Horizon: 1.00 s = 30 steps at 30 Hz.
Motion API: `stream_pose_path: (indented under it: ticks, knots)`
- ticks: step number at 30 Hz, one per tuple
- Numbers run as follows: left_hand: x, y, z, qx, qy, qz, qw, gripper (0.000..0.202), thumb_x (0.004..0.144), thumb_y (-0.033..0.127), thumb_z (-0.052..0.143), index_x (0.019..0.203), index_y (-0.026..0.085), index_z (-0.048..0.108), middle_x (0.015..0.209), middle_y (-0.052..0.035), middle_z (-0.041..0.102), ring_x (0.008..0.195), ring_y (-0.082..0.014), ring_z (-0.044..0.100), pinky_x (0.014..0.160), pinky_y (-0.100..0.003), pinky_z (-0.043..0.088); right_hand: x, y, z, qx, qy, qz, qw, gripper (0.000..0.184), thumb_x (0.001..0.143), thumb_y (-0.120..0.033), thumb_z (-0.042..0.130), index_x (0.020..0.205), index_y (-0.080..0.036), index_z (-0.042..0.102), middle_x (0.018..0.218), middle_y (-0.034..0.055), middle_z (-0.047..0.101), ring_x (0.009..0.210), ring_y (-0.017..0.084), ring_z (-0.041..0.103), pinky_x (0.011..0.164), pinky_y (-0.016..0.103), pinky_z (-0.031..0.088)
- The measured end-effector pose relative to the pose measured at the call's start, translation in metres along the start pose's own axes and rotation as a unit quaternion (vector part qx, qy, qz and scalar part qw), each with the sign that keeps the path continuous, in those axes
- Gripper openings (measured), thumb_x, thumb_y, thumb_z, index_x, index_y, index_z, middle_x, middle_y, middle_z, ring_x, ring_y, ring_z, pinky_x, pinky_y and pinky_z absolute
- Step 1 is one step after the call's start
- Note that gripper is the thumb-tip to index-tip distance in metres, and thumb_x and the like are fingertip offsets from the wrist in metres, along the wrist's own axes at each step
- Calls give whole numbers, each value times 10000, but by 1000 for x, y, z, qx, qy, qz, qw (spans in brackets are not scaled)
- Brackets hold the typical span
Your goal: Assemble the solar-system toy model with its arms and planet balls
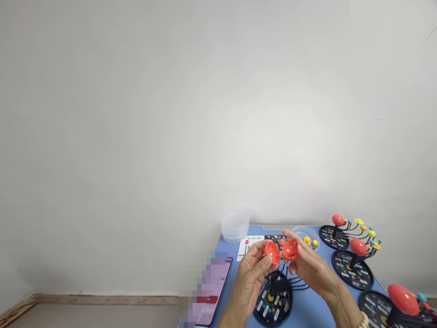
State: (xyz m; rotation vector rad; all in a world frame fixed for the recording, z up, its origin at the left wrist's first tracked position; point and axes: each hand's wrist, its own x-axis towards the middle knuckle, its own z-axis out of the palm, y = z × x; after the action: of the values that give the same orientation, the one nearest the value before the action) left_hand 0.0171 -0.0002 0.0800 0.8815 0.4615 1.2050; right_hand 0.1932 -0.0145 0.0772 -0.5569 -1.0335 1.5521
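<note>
My left hand (251, 273) pinches a red half-sphere shell (272, 253) between thumb and fingers. My right hand (309, 266) grips a second red half-sphere shell (290, 249) right beside it; the two halves almost touch, hollow sides partly toward me. Both hands hover above a black round base (273, 303) with thin black arms, lying on the blue table (307, 307). A beaded bracelet shows on my right wrist.
Three assembled planet models on black discs stand at the right (344, 230), (355, 269), (399, 303). A clear dish (305, 238) holds small yellow parts. A clear plastic tub (235, 226) sits at the table's back corner, an instruction sheet (249, 246) behind my hands, and a phone (213, 291) at the left edge.
</note>
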Motion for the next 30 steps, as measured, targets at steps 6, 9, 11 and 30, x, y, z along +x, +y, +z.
stream_pose_path:
  ticks: [6, 9, 11, 30]
  knots:
    - [-2, -3, 3, -16, 7, -6, 1000, 378, 667, 328, 838, 985, 173, 706, 918, -50, 689, 707, -126, 614, 690, -239, 509, -19, -7, 6, -164, 52, -18, 985, 605, 799, -441, 699, 1352, -338, 476, 1251, 44, 595, 911, 175, 584, 867, 354, 448]
    - [-5, -5, 7, -21, 6, -10, 1000, 393, 654, 363, 844, 973, 177, 711, 913, -57, 696, 724, -136, 611, 689, -238, 491, -22, -5, 13, -168, 67, -43, 983, 571, 736, -454, 752, 1252, -310, 555, 1214, 58, 626, 1065, 230, 576, 958, 381, 431]
    - [-6, -7, 9, -27, 6, -15, 1000, 386, 650, 365, 848, 964, 182, 718, 906, -49, 693, 723, -133, 602, 695, -240, 484, -22, 0, 15, -165, 82, -63, 981, 503, 706, -444, 777, 1160, -302, 614, 1188, 57, 640, 1101, 249, 571, 967, 377, 436]
    - [-16, -2, 18, -2, -14, -43, 999, 401, 653, 380, 844, 979, 175, 729, 949, -68, 698, 801, -166, 614, 766, -264, 492, -31, 16, 8, -181, 163, -135, 960, 492, 629, -311, 853, 1093, -289, 692, 1180, 57, 678, 1112, 285, 609, 961, 401, 502]
